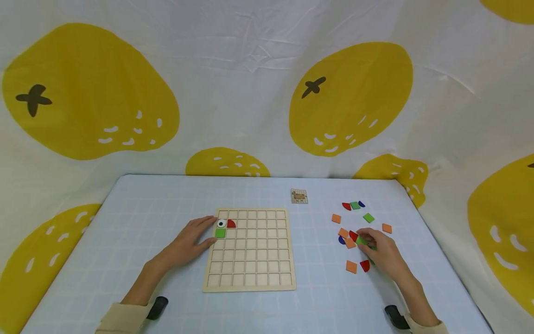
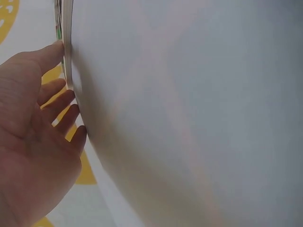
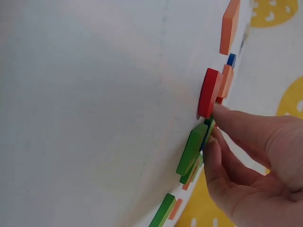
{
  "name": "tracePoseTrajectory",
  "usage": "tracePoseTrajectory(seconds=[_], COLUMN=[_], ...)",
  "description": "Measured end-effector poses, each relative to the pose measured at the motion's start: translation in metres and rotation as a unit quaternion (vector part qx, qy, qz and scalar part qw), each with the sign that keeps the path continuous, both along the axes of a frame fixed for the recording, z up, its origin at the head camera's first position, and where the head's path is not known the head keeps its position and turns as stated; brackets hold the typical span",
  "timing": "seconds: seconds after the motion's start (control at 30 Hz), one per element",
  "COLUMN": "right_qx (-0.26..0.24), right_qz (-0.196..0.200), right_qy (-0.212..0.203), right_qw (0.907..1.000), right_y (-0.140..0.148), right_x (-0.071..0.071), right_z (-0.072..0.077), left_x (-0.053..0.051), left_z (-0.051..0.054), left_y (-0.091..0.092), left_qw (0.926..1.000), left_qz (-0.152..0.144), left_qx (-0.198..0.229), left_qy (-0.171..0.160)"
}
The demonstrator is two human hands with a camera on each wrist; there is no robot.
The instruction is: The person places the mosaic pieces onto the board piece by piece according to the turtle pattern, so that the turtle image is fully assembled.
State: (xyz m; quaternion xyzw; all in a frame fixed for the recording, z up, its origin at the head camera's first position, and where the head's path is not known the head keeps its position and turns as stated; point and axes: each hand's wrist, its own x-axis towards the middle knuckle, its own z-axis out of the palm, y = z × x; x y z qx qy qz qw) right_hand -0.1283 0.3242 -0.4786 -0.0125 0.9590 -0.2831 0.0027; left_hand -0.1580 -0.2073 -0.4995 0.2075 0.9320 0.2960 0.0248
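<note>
A light wooden grid board (image 1: 250, 255) lies on the table. Its upper left cells hold a white disc with a black dot (image 1: 221, 223), a red quarter-round tile (image 1: 231, 223) and a green square tile (image 1: 220, 233). My left hand (image 1: 189, 242) touches the board's left edge, thumb and fingers spread; the left wrist view shows the fingertips against the edge (image 2: 67, 42). Over on the right, my right hand (image 1: 384, 253) pinches a green tile (image 1: 361, 240) between thumb and fingers, low among loose tiles. Fingers partly hide that tile. Beside it lies a red tile (image 1: 353, 235).
Orange squares (image 1: 351, 266), a red tile (image 1: 365, 265), a green square (image 1: 368, 217) and a blue piece (image 1: 341, 240) lie scattered around the right hand. A small patterned card (image 1: 299, 196) lies behind the board. A fruit-print cloth (image 1: 258, 93) hangs behind the table.
</note>
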Motion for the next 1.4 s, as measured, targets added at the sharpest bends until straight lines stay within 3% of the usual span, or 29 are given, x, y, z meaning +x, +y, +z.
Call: tracePoseTrajectory(seconds=[0.43,1.1,1.4], right_qx=[-0.013,-0.062,-0.100], right_qz=[0.014,0.036,0.049], right_qy=[0.006,0.068,0.064], right_qw=[0.9998,0.9951,0.9917], right_y=[0.004,-0.027,-0.050], right_x=[-0.002,-0.020,-0.030], right_z=[0.004,0.015,0.012], left_x=[-0.001,0.001,0.000], left_z=[-0.003,-0.003,-0.005], left_y=[-0.001,-0.002,-0.002], left_qw=[0.9983,0.9990,0.9994], left_qz=[-0.005,0.005,0.000], left_qx=[-0.043,-0.038,-0.024], left_qy=[0.039,0.021,0.024])
